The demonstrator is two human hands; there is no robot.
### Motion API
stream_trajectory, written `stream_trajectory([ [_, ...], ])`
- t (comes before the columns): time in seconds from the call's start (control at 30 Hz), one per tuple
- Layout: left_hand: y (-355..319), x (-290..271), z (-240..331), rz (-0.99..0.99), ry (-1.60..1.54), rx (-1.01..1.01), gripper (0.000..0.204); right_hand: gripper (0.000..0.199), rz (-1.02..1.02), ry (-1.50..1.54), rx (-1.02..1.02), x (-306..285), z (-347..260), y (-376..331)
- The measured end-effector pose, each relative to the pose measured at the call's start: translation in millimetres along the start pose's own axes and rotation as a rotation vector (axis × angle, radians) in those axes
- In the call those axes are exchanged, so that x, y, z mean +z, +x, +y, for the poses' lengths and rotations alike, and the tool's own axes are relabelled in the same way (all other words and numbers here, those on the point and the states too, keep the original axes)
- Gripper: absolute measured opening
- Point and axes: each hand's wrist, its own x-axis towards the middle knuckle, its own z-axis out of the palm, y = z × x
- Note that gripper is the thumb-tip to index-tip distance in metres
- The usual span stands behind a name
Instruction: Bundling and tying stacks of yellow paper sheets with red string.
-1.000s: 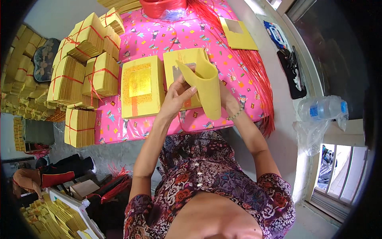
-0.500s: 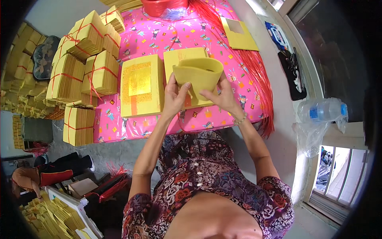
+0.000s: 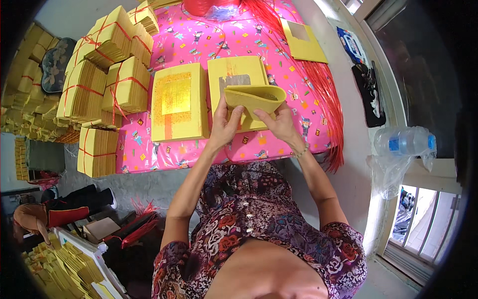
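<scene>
My left hand (image 3: 225, 127) and my right hand (image 3: 281, 124) hold a bent sheaf of yellow paper (image 3: 253, 101) between thumbs and fingers, one at each side. Its sheets bow apart at the top, leaving a narrow gap toward the right end. How many sheets it has I cannot tell. Beneath and behind it lies a stack of yellow paper (image 3: 219, 70) with a greyish patch on its top sheet, partly hidden by the sheaf. Just left of my left hand sits another yellow paper stack (image 3: 158, 89), its top sheet bearing a gold square and an orange-red stripe.
Bundles of yellow paper (image 3: 124, 92) tied with red strips pile up along the left of the pink patterned table (image 3: 194, 50). Red plastic strips (image 3: 318, 94) hang over its right side, near a yellow sheet (image 3: 303, 42). A plastic bottle (image 3: 406, 141) lies right. Another person (image 3: 50, 217) is at lower left.
The sheaf has tipped lower and its opening has flattened, so the greyish patch on the stack behind now shows. Both hands have shifted slightly right with it.
</scene>
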Motion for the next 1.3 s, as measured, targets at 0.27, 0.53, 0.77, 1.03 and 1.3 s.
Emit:
stream_trajectory([
  [0.27, 5, -4, 0, 0.005, 0.031, 0.026, 0.035, 0.041, 0.038, 0.013, 0.032, 0, 3, 1],
  [0.53, 9, 3, 9, -0.001, 0.060, 0.067, 0.039, 0.042, 0.050, -0.003, 0.025, 0, 3, 2],
  [0.77, 8, 6, 5, 0.018, 0.023, 0.063, 0.039, 0.042, 0.044, 0.016, 0.027, -1, 5, 3],
  [1.03, 10, 11, 5, 0.077, 0.003, 0.080, 0.040, 0.041, 0.052, 0.024, 0.048, -2, 8, 6],
  [1.3, 56, 0, 39, -0.025, -0.058, -0.207, 0.042, 0.041, 0.016, -0.193, 0.173, -20, -23, 47],
])
